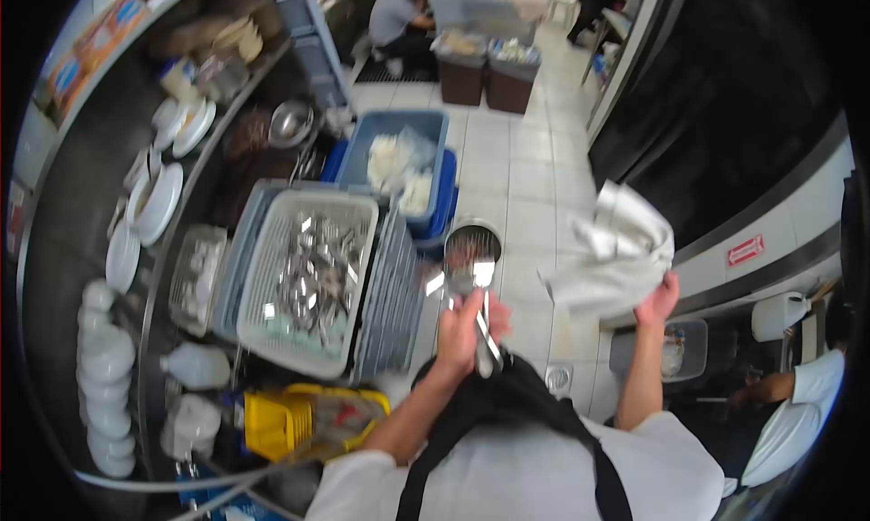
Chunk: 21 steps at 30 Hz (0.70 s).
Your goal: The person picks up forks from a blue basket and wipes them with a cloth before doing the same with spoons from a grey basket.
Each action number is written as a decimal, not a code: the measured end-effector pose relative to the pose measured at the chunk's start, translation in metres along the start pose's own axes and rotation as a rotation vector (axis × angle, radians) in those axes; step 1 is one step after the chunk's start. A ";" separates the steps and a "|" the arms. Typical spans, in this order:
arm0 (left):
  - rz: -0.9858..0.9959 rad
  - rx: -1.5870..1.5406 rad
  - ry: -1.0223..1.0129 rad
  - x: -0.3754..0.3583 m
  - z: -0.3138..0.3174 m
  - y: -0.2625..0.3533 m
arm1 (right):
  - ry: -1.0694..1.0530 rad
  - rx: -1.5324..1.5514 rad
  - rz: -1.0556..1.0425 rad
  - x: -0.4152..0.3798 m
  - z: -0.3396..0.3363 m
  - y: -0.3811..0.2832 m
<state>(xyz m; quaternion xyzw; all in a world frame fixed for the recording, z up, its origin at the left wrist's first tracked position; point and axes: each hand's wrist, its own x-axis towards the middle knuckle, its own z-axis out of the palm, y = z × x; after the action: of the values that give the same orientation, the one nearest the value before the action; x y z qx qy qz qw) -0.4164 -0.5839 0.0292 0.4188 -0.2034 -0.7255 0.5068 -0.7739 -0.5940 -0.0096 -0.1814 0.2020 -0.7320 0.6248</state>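
Note:
My left hand [460, 338] is closed around several pieces of metal cutlery [488, 344], their handles pointing down toward my apron. My right hand [659, 300], raised off to the right, grips a white cloth [621, 254] that hangs loosely and is blurred by motion. Beyond my left hand stands a round container [474, 237]; its contents are too blurred to name. To the left, a white perforated basket [250, 313] holds a heap of metal cutlery [317, 272]. It rests on a stack of grey-blue crates [390, 294].
A blue bin [362, 139] with white material stands ahead. Plates [163, 195] and stacked white bowls [107, 376] line the left shelf. A yellow bucket [276, 421] is low left. A person [399, 18] crouches far ahead; another person [793, 412] is at right.

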 end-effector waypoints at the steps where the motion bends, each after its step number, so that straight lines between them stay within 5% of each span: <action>1: 0.045 -0.018 -0.091 0.005 -0.002 -0.003 | 0.073 0.094 -0.017 0.012 -0.013 0.015; 4: 0.093 -0.056 -0.143 0.009 0.000 0.008 | 0.188 0.045 0.039 0.030 0.018 0.090; 12: 0.189 0.218 -0.084 0.004 -0.013 0.020 | -0.156 -0.126 0.563 0.017 0.110 0.170; 14: 0.159 0.325 -0.144 -0.003 -0.012 0.017 | -0.453 -0.783 0.366 0.017 0.134 0.180; 16: 0.134 0.303 -0.099 -0.011 -0.009 0.007 | -0.393 -0.936 0.289 0.026 0.157 0.170; 21: 0.216 0.352 0.033 -0.019 -0.025 0.026 | -0.243 -0.211 0.474 0.014 0.155 0.181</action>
<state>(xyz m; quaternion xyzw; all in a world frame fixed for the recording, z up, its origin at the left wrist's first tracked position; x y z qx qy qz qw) -0.3788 -0.5741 0.0415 0.4884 -0.3628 -0.6132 0.5038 -0.5437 -0.6434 0.0287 -0.2796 0.2374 -0.5135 0.7758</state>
